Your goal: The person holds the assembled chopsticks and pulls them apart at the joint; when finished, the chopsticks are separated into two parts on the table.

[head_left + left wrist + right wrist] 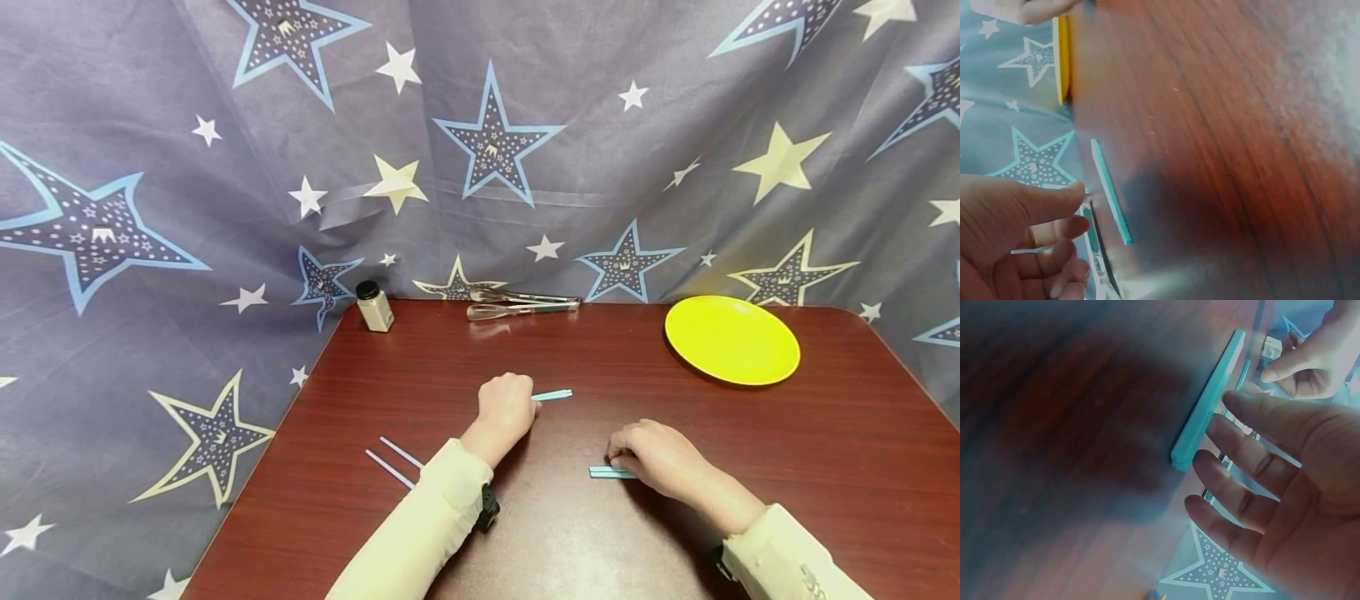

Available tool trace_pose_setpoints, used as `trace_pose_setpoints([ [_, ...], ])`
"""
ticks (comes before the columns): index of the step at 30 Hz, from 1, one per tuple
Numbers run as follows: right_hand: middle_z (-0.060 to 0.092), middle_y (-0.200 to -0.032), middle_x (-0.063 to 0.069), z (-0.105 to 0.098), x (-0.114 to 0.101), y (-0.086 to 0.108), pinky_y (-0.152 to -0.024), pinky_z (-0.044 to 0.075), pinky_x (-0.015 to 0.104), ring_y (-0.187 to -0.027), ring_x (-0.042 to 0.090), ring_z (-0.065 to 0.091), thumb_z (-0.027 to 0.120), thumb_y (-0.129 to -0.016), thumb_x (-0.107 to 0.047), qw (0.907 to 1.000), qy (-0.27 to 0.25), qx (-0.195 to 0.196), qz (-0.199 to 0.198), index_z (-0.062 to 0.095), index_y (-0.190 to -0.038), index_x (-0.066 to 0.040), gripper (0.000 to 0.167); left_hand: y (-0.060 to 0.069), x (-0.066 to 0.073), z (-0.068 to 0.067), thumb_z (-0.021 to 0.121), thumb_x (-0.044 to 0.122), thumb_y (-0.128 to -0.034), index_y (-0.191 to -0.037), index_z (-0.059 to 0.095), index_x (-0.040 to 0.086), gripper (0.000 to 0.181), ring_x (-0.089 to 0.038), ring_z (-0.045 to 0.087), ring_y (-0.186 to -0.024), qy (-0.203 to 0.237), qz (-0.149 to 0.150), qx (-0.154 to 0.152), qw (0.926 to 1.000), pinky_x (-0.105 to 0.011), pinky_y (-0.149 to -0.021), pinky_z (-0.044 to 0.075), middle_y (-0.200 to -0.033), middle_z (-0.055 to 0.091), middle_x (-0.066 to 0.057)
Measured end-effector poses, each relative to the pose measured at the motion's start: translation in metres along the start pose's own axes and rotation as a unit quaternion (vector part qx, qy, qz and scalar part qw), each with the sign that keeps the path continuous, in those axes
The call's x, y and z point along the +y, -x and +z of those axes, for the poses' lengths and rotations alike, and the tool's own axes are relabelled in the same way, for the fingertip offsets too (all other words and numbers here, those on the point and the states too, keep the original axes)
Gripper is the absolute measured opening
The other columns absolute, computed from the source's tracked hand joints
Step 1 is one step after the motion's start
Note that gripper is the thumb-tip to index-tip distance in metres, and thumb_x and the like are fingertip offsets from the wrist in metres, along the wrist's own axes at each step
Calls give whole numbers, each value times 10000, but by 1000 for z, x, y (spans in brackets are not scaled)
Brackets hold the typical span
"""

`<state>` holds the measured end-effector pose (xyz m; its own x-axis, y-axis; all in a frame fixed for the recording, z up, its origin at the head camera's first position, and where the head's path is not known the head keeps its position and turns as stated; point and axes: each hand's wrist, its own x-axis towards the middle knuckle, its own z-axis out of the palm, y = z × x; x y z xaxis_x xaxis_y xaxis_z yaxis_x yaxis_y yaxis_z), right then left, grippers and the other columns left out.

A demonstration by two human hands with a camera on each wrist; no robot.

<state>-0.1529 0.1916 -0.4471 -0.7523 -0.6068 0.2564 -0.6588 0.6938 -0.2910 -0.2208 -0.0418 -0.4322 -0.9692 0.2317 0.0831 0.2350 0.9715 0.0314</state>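
From the head camera, the left hand (506, 408) reaches over a light blue stick (553, 395) that shows past its right side, and the right hand (651, 456) bends over a nearer blue stick (602, 472), one end of which shows to the hand's left; both lie on the reddish-brown desk (847, 417). Two lilac chopsticks (401, 452) lie at the left, partly hidden by the left sleeve (438, 521). Along the far edge stand a black-capped shaker (377, 312), near the left corner, and a pair of tongs (551, 307) lying near the middle; a yellow plate (731, 340) rests farther right. Behind hangs a grey curtain (525, 33) patterned with stars. In the left wrist view, the left fingers are loosely curled and grip nothing, a blue stick lying just beside their tips, with the tongs beyond and part of the right hand at the top. In the right wrist view, the right fingers are extended and slightly bent, also gripping nothing; their tips are right by the nearer blue stick, and whether they touch it I cannot tell.
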Motion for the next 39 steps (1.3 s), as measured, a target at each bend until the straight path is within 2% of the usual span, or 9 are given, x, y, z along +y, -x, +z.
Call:
trace_pose_setpoints([
  [4, 613, -747, -168, -2, -2, -2, -618, 454, 307, -698, 94, 558, 799, -771, -120, 9999, 74, 71, -19, 677, -770, -250, 178, 8, -6, -6, 762, 373, -828, -631, 595, 184, 320, -253, 659, -654, 271, -6, -47, 9996, -394, -524, 507, -687, 654, -9],
  [8, 613, -766, -156, -3, -6, -4, -639, 464, 312, -725, 115, 567, 798, -780, -122, 9999, 113, 96, 13, 682, -782, -250, 172, 16, -13, -10, 768, 371, -821, -570, 526, 197, 389, -258, 649, -636, 570, 60, 33, 9984, -389, -521, 492, -593, 579, 38],
  [14, 598, -779, -139, -5, -14, -10, -633, 466, 311, -725, 132, 568, 794, -781, -110, 9997, 91, 175, -146, 663, -775, -237, 182, 31, -26, -13, 765, 347, -831, -597, 500, 207, 380, -190, 562, -562, 1057, 215, 58, 9941, -351, -494, 431, -555, 478, 90],
  [16, 601, -788, -133, -4, -17, -12, -629, 467, 307, -728, 131, 568, 791, -785, -112, 9997, 89, 178, -160, 661, -777, -232, 177, 36, -31, -14, 760, 342, -839, -612, 508, 215, 362, -170, 547, -560, 1183, 269, 58, 9926, -342, -497, 423, -569, 485, 101],
  [23, 592, -797, -127, -2, -26, -18, -632, 473, 309, -741, 127, 576, 785, -804, -150, 9996, 83, 95, -247, 662, -794, -239, 152, 49, -52, -14, 762, 331, -836, -691, 592, 239, 241, -205, 622, -641, 1358, 238, 197, 9903, -348, -521, 449, -668, 599, 96],
  [27, 553, -763, -144, 2, -31, -23, -621, 471, 292, -709, 85, 553, 786, -802, -144, 9994, 55, 82, -330, 643, -778, -230, 169, 54, -65, -12, 756, 306, -847, -755, 646, 216, 169, -165, 595, -634, 1510, 405, 245, 9874, -330, -535, 442, -670, 590, 98],
  [31, 503, -730, -159, 5, -37, -26, -626, 470, 287, -701, 69, 535, 785, -792, -137, 9991, 58, 93, -413, 615, -754, -233, 199, 60, -77, -13, 741, 274, -863, -813, 680, 209, 103, -170, 615, -718, 1591, 630, 232, 9850, -357, -616, 471, -757, 636, 68],
  [39, 565, -781, -109, 5, -49, -33, -644, 494, 306, -730, 98, 575, 780, -792, -142, 9981, 54, -83, -610, 650, -796, -214, 149, 71, -101, -12, 739, 167, -854, -846, 695, 187, 49, -190, 624, -798, 1898, 897, 184, 9776, -387, -737, 486, -821, 632, 45],
])
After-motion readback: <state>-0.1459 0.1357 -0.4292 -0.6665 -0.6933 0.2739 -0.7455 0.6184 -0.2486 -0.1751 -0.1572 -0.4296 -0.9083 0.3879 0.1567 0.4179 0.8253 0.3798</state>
